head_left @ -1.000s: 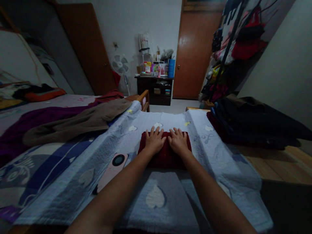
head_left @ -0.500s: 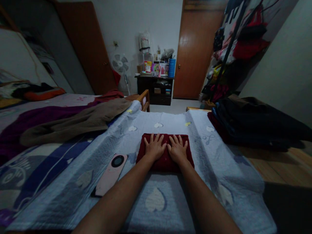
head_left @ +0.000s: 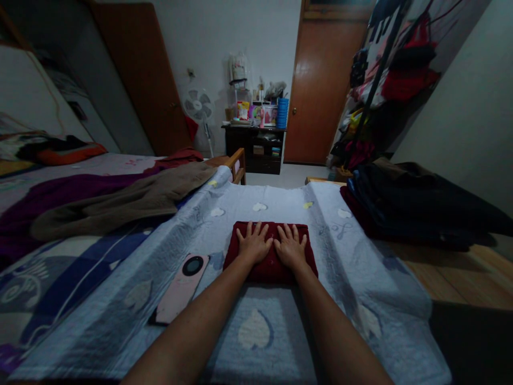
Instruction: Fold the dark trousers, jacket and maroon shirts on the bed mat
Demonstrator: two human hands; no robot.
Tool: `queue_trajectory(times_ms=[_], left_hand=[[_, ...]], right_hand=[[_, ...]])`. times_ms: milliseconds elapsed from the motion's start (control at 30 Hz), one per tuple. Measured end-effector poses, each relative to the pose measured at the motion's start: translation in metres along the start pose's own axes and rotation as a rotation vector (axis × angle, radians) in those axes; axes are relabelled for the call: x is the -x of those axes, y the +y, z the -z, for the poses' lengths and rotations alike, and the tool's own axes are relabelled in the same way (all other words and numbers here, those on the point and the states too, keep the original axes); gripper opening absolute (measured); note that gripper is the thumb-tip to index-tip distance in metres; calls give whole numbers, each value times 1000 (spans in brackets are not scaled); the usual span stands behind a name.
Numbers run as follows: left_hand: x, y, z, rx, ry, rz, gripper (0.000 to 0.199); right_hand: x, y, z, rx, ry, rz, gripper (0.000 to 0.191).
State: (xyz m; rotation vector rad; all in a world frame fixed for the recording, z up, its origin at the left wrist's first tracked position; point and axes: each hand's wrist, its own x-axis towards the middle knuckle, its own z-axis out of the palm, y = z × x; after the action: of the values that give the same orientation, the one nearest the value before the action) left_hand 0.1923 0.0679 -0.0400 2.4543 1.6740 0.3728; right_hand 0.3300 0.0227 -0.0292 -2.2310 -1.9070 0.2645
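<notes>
A dark red garment, folded into a neat rectangle (head_left: 272,272), lies on a light blue cloth with heart shapes (head_left: 276,310). My left hand (head_left: 254,245) rests flat on its left half, fingers spread. On the right half, my right hand (head_left: 290,246) lies palm down, its fingers apart too. The thumbs point toward each other near the garment's middle, where small buttons show. Left of my left forearm, a pink phone (head_left: 180,294) with a round black camera ring lies face down on the cloth.
At the right, a stack of dark folded clothes (head_left: 417,208) sits on a wooden surface (head_left: 452,278). A brown garment (head_left: 132,200) and purple cloth lie on the bed at the left. Farther back stand a fan (head_left: 199,107), a dark cabinet (head_left: 254,149) and a wooden door (head_left: 312,91).
Almost nothing differs. The view has shifted very slightly; both hands stay flat and spread on the folded red garment.
</notes>
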Motion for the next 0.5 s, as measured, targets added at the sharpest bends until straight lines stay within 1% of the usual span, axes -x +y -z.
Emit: queue_trajectory(times_ms=[167, 400, 500], left_hand=[[-1, 0, -1, 14, -15, 13, 55], [-2, 0, -1, 12, -10, 7, 55], [-1, 0, 1, 19, -25, 23, 55]], right_hand=[[-1, -1, 1, 12, -30, -13, 60], [0, -1, -1, -10, 7, -8, 59], [1, -2, -1, 1, 21, -8, 59]])
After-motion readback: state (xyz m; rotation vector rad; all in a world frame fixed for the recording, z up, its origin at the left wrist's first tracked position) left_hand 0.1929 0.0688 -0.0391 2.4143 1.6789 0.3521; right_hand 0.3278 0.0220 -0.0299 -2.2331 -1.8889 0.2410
